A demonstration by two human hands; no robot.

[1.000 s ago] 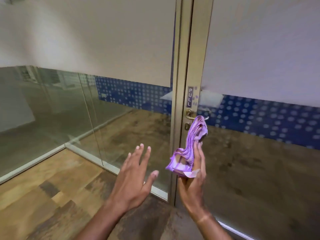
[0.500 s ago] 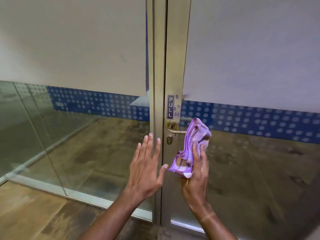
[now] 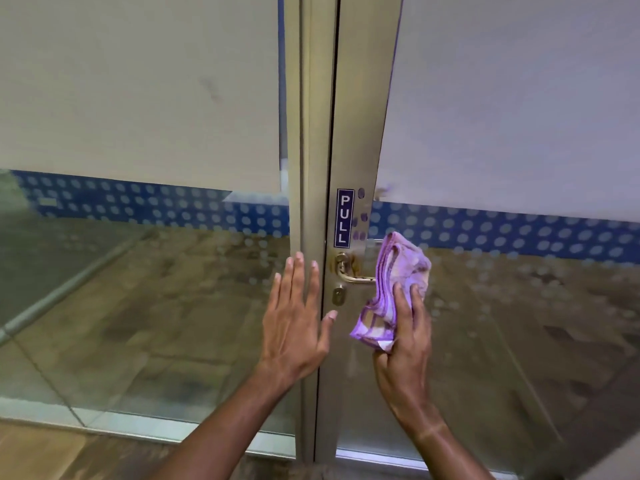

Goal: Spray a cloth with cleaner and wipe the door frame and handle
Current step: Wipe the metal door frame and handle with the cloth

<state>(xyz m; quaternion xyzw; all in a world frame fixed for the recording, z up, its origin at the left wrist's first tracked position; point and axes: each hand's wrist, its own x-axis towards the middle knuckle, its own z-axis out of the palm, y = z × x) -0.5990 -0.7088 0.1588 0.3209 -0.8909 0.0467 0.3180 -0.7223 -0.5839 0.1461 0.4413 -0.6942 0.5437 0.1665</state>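
Viewpoint: one head-worn, wide-angle camera, the only view.
Direction: forward and slightly down, square onto a metal door frame [image 3: 313,133].
Closeness: near; the PULL sign [image 3: 345,218] sits centre, both forearms entering from the bottom edge.

Cloth [image 3: 398,282]: purple and lilac with pale checked bands, white at its 6 o'clock corner. Door handle [image 3: 349,271]: polished brass, as is the keyhole plate [image 3: 338,295] at its 7 o'clock. Door frame [image 3: 360,133]: matt beige-silver metal. PULL sign [image 3: 345,218], at 12 o'clock from the handle: white letters on dark blue, white border. Glass panels [image 3: 138,98]: frosted off-white above; a blue band of pale dots [image 3: 156,206] below, at 9 and 3 o'clock from the sign. Floor [image 3: 41,448]: mottled brown wood pattern.
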